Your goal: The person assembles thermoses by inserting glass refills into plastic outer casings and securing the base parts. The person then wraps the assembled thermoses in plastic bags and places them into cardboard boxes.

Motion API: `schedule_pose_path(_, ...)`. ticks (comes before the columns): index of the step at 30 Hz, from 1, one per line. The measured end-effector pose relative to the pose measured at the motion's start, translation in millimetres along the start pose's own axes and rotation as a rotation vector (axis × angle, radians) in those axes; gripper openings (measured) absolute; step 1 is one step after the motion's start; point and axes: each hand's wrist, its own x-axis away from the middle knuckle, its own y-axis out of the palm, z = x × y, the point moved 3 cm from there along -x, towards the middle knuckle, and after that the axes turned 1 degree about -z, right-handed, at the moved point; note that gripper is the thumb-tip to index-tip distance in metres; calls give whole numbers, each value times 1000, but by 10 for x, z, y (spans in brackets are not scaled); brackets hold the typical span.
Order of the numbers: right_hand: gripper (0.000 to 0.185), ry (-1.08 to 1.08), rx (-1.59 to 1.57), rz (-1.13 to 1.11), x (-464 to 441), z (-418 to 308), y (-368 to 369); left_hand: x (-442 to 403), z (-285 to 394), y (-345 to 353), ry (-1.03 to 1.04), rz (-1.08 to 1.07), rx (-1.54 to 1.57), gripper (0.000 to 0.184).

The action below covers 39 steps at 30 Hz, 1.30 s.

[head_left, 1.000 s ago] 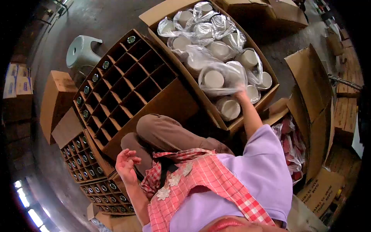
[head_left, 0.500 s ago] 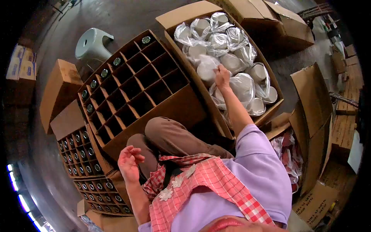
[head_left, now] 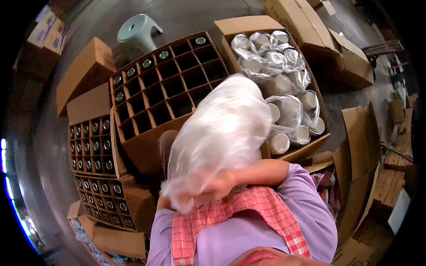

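Observation:
A long white item in clear plastic wrap, blurred by motion, lies across the front of my body. My right hand is closed on the gathered plastic at its lower end. The wrapped item hides most of my left hand; only a fingertip seems to show at its left edge. Beyond it stands an open divided carton, with several round tops in its far and left cells and many dark cells. To the right, an open carton holds several pale cylinders in clear plastic.
Two cartons of round-topped items stand at the left. A pale green stool is behind. Open cartons stand at the right, near red wrapped items.
My right hand has come from the right carton to my front with the wrapped item. My left hand, seen open before, is now mostly hidden. The view has turned.

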Motion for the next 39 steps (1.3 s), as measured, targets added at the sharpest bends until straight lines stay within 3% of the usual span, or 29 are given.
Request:
schedule_pose_path(3,33,334,-185,-618,-38,150,423,609,176,-257,202,76,-102,45)
schedule_pose_path(8,37,472,-162,-718,-57,-397,220,797,499,-341,418,96,-33,48)
schedule_pose_path(10,31,193,38,-500,55,-621,157,679,606,-353,444,61,54,50)
schedule_pose_path(12,47,310,-175,-538,93,-740,-171,674,709,-383,476,33,105,52)
schedule_pose_path(13,48,245,-266,-380,175,-739,-479,703,747,-403,496,23,124,53)
schedule_pose_path(15,53,165,-68,86,175,-708,-815,791,774,-412,524,6,122,55)
schedule_pose_path(17,60,147,515,493,0,-711,-917,880,774,-365,541,5,80,57)
schedule_pose_path(19,63,199,791,515,-382,-456,-789,932,725,-325,566,68,-1,59)
schedule_pose_path(20,63,243,778,450,-419,-232,-703,929,686,-341,569,204,-107,46)
schedule_pose_path(21,60,329,841,292,-416,-39,-653,931,682,-375,703,437,-199,19)
schedule_pose_path(22,58,413,897,125,-414,119,-614,957,731,-335,772,258,-166,15)
schedule_pose_path(23,45,415,896,181,-465,205,-610,955,721,-305,777,277,-202,13)
schedule_pose_path(26,32,446,677,212,-634,204,-682,1025,957,-20,893,467,-120,13)
schedule_pose_path(27,21,342,764,185,-721,145,-711,1075,1111,100,941,549,-59,14)
schedule_pose_path(28,13,364,735,177,-811,63,-711,1130,1311,144,1079,455,-51,15)
schedule_pose_path(29,9,406,459,294,-854,42,-734,1226,1466,288,1200,252,37,13)
schedule_pose_path(30,5,442,183,404,-882,48,-773,1290,1597,261,1343,232,-173,10)
schedule_pose_path(31,9,297,783,337,-877,-26,-983,1269,1600,243,1325,176,-83,14)
schedule_pose_path(32,16,224,649,423,-644,-245,-1407,1237,1617,216,1309,116,1,20)
schedule_pose_path(33,24,142,516,499,-412,-466,-1832,1138,1593,-80,1271,194,-121,33)
schedule_pose_path(34,23,66,492,633,-230,-646,-2178,978,1495,-468,1155,228,-248,43)
schedule_pose_path(35,23,28,551,780,-10,-761,-2374,820,1181,-754,927,228,-110,49)
schedule_pose_path(36,22,41,638,898,215,-758,-2505,706,932,-947,695,223,26,55)
schedule_pose_path(39,22,401,870,984,978,-55,-2445,559,494,-676,769,205,-243,81)
